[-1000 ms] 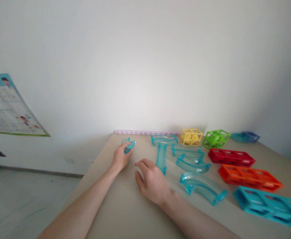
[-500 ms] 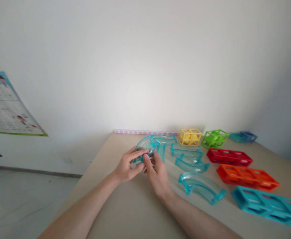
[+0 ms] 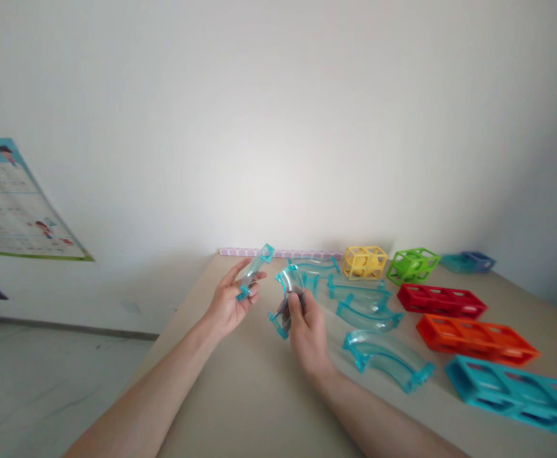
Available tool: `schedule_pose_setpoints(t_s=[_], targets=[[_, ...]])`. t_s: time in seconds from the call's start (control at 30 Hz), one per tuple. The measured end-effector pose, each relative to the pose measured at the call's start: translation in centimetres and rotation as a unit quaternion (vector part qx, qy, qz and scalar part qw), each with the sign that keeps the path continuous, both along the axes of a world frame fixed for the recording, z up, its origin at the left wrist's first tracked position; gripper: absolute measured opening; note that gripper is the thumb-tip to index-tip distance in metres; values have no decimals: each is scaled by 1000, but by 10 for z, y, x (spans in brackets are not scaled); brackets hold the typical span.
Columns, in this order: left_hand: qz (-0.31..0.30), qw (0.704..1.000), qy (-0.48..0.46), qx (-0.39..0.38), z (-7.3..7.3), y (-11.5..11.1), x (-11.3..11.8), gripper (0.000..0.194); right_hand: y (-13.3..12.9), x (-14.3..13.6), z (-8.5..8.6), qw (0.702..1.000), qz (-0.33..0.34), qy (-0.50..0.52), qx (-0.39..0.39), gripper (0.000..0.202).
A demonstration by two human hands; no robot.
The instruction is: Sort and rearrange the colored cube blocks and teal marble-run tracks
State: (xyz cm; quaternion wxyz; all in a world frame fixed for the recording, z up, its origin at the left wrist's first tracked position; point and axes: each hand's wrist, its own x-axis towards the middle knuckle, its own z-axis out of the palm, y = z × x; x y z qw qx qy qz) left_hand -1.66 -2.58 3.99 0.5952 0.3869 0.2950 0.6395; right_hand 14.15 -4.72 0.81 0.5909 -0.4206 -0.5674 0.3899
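Near table edge [image 3: 192,297], left hand [image 3: 227,304] holding track [image 3: 254,271], seemingly edge-on, right hand [image 3: 308,331] apart

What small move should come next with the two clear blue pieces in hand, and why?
Probably lower the curved piece onto the table: the right hand grips it close to similar clear blue pieces lying there, while the left hand holds a separate piece, apart from it.

Clear teal piece [image 3: 258,266] is slanting upward across the left hand's [image 3: 231,306] fingers, far end projecting above them. Curved see-through piece [image 3: 294,278] is being pinched between right hand's [image 3: 308,334] thumb and fingers, flanged ends protruding.
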Motion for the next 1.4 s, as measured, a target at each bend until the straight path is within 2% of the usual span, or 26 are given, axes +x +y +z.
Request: schedule_pose_setpoints(t_s=[0.1,0.17,0.3,0.47,0.57,0.7,0.77,0.9,1.07,1.4], targets=[[-45,997,-7,-66,-4,1,0,26,1,0,3,1000,-4,21,-3,34],[-75,992,1,-97,-8,1,1,16,1,0,4,999,-1,34,-3,34],[-139,981,58,-120,-14,-1,4,16,2,-1,4,998,17,67,-12,33],[-165,972,129,-102,-18,-4,9,20,-1,-2,7,994,54,87,-29,34],[-161,974,140,-79,-17,-5,10,20,-3,-2,9,993,65,88,-52,35],[-120,980,142,-74,-11,-7,9,36,-2,-3,11,990,66,94,-84,37],[-123,980,135,-81,-7,-8,7,40,-2,-3,11,989,61,94,-95,38],[-157,977,133,-48,-3,-8,2,37,-2,-3,11,988,69,98,-101,40],[-121,981,153,-10,-6,-6,-1,38,-3,-4,10,983,99,101,-114,41],[-73,989,122,28,-5,-8,0,46,-6,-6,8,972,164,92,-143,44]])
